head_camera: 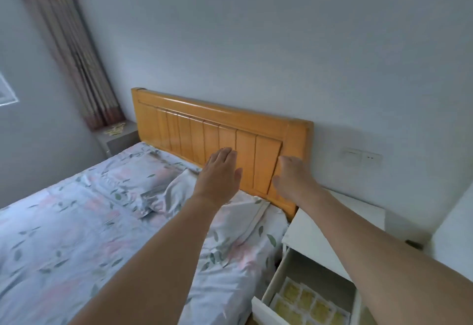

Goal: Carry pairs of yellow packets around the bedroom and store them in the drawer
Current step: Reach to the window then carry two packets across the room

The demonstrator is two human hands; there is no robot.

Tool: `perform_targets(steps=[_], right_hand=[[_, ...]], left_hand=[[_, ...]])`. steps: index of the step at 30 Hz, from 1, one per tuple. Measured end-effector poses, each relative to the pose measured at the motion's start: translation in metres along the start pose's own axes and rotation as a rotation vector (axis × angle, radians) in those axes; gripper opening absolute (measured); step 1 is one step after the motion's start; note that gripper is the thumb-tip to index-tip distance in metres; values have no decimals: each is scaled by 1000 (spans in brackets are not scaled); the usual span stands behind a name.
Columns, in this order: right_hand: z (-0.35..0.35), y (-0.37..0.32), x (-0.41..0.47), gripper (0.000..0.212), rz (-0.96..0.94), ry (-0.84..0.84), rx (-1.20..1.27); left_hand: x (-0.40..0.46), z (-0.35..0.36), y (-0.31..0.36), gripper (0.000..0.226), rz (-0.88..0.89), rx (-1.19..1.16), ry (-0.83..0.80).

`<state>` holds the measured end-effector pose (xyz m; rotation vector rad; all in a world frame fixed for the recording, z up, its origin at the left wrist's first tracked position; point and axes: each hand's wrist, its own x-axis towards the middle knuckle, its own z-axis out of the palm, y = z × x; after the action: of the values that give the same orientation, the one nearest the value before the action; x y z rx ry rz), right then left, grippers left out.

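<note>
Both my arms reach forward over the bed toward the wooden headboard. My left hand (220, 173) is flat with straight fingers and holds nothing. My right hand (291, 181) is also open and empty, just right of it. At the bottom right a white drawer (258, 306) stands pulled out of the white nightstand (317, 227); yellow packets (304, 304) lie flat inside it. More yellow packets (115, 128) lie scattered on the grey nightstand (122, 137) on the far side of the bed.
The bed (76, 235) with floral sheets and a pillow (143, 183) fills the left and middle. An orange wooden headboard (220, 130) stands against the wall. A striped curtain (69, 48) hangs in the far left corner. Wall switches (363, 157) sit right of the headboard.
</note>
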<state>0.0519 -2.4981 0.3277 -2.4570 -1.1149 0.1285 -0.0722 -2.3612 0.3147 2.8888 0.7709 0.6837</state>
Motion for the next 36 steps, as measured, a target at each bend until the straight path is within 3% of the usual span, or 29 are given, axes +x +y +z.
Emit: perform_targets(steps=[2,9,16,27,36], right_hand=[[18,-45,-9,49,-100,-74,32],[83,-232,-82,51,-529,-218,98],[135,-425,-246,43,-915,-367,209],[212,-643,-624,46,-1424,-671,322],[236,-736,-852,53,-1687,-825,328]], left_hand=[[-39,-26,-35,47,-119,37,26],[-218,-145,-155,48,-539,257,145],[-460,-280,-214,49,-951,443,297],[-874,-452,-184,46,-1475,653,394],[-1089,-537,-135,45,-1749,726,432]])
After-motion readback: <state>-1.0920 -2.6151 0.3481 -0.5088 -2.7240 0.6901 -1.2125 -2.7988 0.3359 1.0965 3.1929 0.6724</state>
